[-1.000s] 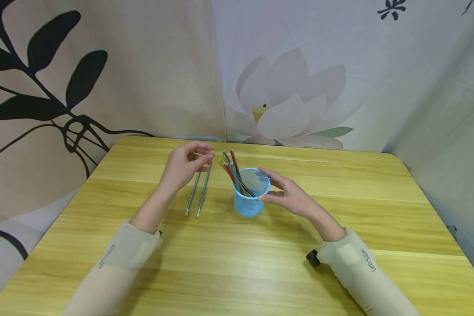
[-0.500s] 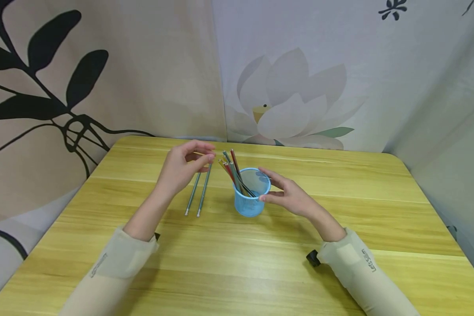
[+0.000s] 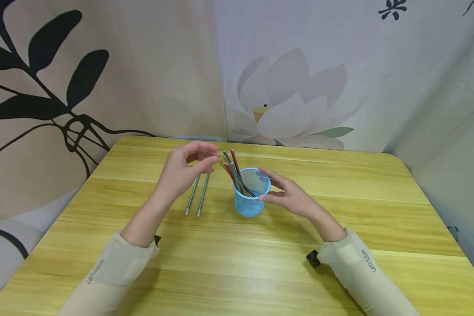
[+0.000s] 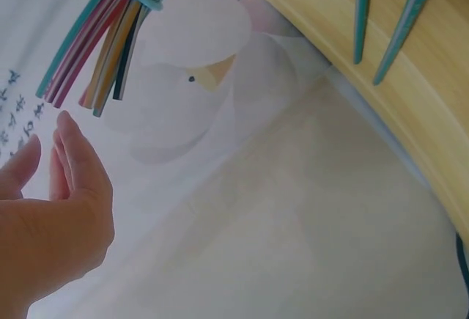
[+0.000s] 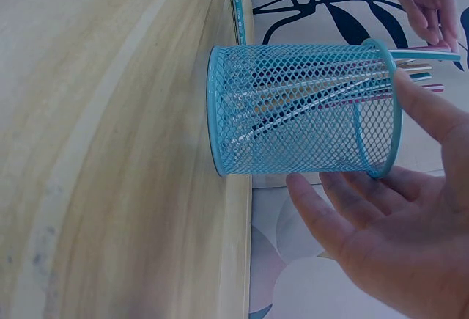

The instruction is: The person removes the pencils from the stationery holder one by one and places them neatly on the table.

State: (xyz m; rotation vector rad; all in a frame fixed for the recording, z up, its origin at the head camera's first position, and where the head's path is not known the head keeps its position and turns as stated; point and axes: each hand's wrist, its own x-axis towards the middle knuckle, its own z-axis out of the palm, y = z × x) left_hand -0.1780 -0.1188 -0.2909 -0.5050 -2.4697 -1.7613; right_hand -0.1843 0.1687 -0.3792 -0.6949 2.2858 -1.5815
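A light blue mesh pencil cup (image 3: 249, 207) stands upright on the table. Several pencils (image 4: 111, 44) lean in it toward the left, red, teal, yellow and dark ones among them. My right hand (image 3: 294, 198) holds the cup's right side, thumb at the near rim and fingers round the far side. Close to the pencils' upper ends is my left hand (image 3: 179, 169), loosely bent. In the left wrist view its thumb and fingers are apart with nothing between them. Two teal pencils (image 3: 203, 195) with white eraser ends lie on the table; the left hand hides their far ends.
The wooden table (image 3: 237, 272) has rounded far corners. Behind it hangs a pale curtain (image 3: 166, 79) printed with dark leaves and a large flower. Small black devices (image 3: 313, 258) show at the sleeve cuffs.
My left hand has shifted slightly right, toward the pencil ends, and its sleeve has moved a little. The right hand, the cup and the pencils stay put.
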